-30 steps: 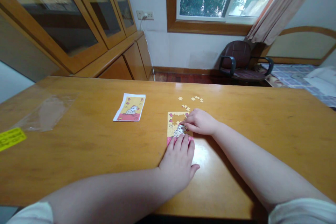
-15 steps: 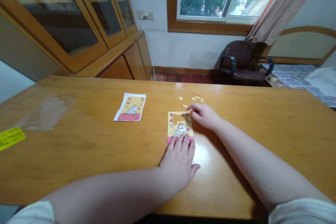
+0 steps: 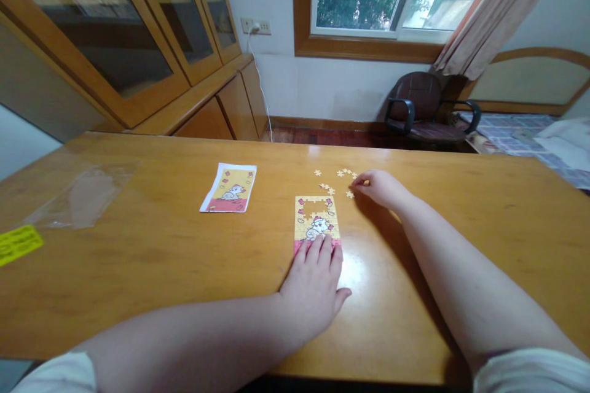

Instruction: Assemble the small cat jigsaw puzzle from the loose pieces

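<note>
A jigsaw puzzle (image 3: 317, 228) with a white cartoon animal lies on the table, with a gap in its upper yellow part. My left hand (image 3: 314, 285) rests flat across the puzzle's pink lower edge, fingers stretched out. Beyond the puzzle's right corner, my right hand (image 3: 378, 189) is low over the table with thumb and fingertips pinched together. What they hold, if anything, is too small to make out. Just left of those fingertips lies a loose puzzle piece (image 3: 350, 194). Several more yellow pieces (image 3: 326, 188) are scattered behind the puzzle.
A printed reference picture (image 3: 229, 189) lies left of the puzzle. Farther left are a clear plastic bag (image 3: 90, 196) and a yellow label (image 3: 19, 244). The wooden table (image 3: 184, 270) ends before a wall, with a cabinet (image 3: 184, 67) at left and an office chair (image 3: 421, 107) behind.
My right hand has moved right and slightly away from the puzzle's upper corner. Loose pieces that it covered now show. My left hand stays on the puzzle.
</note>
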Tool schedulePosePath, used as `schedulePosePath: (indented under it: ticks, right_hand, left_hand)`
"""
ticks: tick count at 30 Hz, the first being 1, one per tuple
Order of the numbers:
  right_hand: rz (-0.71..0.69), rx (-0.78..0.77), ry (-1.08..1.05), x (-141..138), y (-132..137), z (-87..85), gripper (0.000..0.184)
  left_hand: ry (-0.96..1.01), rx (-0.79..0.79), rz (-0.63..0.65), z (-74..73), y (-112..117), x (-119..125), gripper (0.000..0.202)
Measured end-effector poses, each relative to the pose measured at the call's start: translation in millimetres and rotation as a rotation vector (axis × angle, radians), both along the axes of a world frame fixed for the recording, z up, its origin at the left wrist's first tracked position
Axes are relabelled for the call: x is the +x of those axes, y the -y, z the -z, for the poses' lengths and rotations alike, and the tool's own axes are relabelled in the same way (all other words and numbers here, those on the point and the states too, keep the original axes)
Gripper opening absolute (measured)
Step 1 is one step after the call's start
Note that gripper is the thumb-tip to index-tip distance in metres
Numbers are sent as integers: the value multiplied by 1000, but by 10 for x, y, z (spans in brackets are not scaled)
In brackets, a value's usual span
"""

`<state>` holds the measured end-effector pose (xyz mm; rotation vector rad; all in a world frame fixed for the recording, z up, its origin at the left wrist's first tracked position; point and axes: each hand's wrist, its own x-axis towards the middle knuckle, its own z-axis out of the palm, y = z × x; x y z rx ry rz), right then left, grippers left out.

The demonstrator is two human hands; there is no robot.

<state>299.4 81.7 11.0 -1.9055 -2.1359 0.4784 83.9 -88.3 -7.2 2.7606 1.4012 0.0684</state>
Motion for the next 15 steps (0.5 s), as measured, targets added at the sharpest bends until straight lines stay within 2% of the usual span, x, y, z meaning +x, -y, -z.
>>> schedulePosePath:
  ticks: [4, 9, 15]
  right_hand:
    - [-12, -33, -22, 14, 0, 32, 13]
    - [-82, -47, -25, -8, 3, 105, 20]
    - [-156, -30, -3, -44, 12, 111, 14]
  left_hand:
    - [8, 1, -1, 3, -9, -1, 68]
    - [8, 2, -1, 14, -11, -4, 68]
    - [20, 24, -3, 30, 2, -4, 68]
